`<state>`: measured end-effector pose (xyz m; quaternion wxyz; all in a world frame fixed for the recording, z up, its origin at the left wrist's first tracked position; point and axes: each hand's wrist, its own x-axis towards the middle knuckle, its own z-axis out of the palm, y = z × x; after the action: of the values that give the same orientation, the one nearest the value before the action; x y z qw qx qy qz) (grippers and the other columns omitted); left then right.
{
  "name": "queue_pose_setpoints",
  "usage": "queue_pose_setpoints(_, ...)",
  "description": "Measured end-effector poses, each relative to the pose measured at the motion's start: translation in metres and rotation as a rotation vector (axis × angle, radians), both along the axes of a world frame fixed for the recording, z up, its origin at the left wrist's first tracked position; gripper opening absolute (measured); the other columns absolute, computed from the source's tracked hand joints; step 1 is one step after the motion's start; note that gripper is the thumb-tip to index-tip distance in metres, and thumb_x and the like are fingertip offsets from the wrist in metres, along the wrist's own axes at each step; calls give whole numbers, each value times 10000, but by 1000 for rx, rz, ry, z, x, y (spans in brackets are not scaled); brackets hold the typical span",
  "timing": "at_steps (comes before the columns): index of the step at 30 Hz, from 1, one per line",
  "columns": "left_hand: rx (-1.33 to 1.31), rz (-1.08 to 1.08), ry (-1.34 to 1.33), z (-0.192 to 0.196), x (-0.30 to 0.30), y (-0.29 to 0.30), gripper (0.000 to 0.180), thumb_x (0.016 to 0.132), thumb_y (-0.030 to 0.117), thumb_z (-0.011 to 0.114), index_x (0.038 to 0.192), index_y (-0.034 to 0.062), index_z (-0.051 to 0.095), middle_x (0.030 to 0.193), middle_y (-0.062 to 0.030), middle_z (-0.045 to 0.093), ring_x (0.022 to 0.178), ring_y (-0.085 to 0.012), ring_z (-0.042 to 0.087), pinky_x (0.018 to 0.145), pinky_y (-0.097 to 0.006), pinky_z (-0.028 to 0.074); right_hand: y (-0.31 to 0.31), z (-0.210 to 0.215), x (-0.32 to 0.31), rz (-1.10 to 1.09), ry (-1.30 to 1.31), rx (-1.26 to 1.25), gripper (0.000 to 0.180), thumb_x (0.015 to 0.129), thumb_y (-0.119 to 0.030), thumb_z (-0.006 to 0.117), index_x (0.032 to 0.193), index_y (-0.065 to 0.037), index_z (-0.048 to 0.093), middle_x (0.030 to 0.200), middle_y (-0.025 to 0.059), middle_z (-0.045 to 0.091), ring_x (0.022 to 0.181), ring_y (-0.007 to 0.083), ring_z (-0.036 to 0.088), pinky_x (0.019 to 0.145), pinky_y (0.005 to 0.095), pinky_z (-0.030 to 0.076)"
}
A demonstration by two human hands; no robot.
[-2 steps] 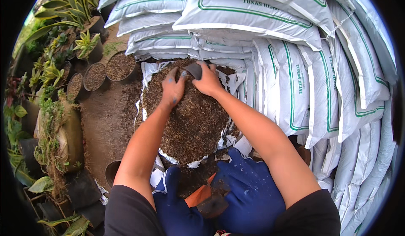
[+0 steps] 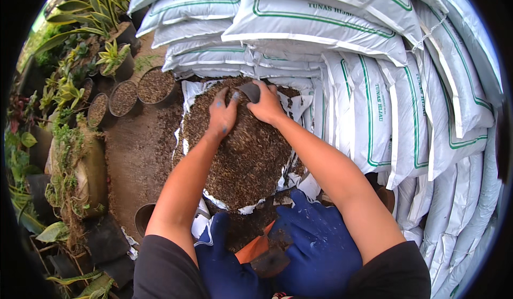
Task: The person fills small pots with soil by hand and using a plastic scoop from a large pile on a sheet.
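My right hand [image 2: 264,104] grips a small dark plant pot [image 2: 250,91], tilted over the far side of a brown, chaffy soil mix heap [image 2: 243,160]. The pot's contents cannot be made out. Just left of it, my left hand [image 2: 222,116] rests on the mix with its fingers spread and bluish stains on the skin. It holds nothing that I can see. White torn sacking [image 2: 188,93] lies under the heap and shows around its edge.
Filled white sacks with green stripes [image 2: 326,18] are stacked behind and to the right. Several soil-filled pots [image 2: 155,85] stand at left beside potted plants [image 2: 113,58]. Dark blue cloth [image 2: 320,240] and an orange piece [image 2: 252,249] lie nearest me.
My left hand's fingers have come slightly away from the pot. The pot has shifted slightly in my right hand's grip. The whole view has moved a little.
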<state>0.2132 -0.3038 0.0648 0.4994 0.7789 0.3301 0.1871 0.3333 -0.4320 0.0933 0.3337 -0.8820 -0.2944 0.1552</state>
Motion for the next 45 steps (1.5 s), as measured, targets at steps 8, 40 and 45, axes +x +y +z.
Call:
queue_pose_setpoints(8,-286,-14,-204,75,-19,-23,624,1092,409,499,1583,37,399,1601,-228,441,1491,-363,410,1216,-431,320,-27,42,-23,-79,51,305,786,791,-176,803,1508,-111,487,1429,232,492,1347,402,509,1158,452,424)
queue_pose_setpoints(40,-3,320,212,11,-91,-44,739,1042,600,503,1582,107,395,1639,-187,365,1566,-358,258,1278,-535,129,-92,26,-49,-261,-112,-289,876,793,-321,841,1575,-301,447,1580,268,339,1443,490,378,1188,567,363)
queue_pose_setpoints(45,-8,283,296,24,-70,-52,739,1027,641,511,1572,149,425,1660,-195,298,1587,-369,177,1257,-672,74,-86,26,-56,-275,162,-197,843,788,-360,792,1567,-345,469,1529,260,369,1405,530,406,1219,547,327)
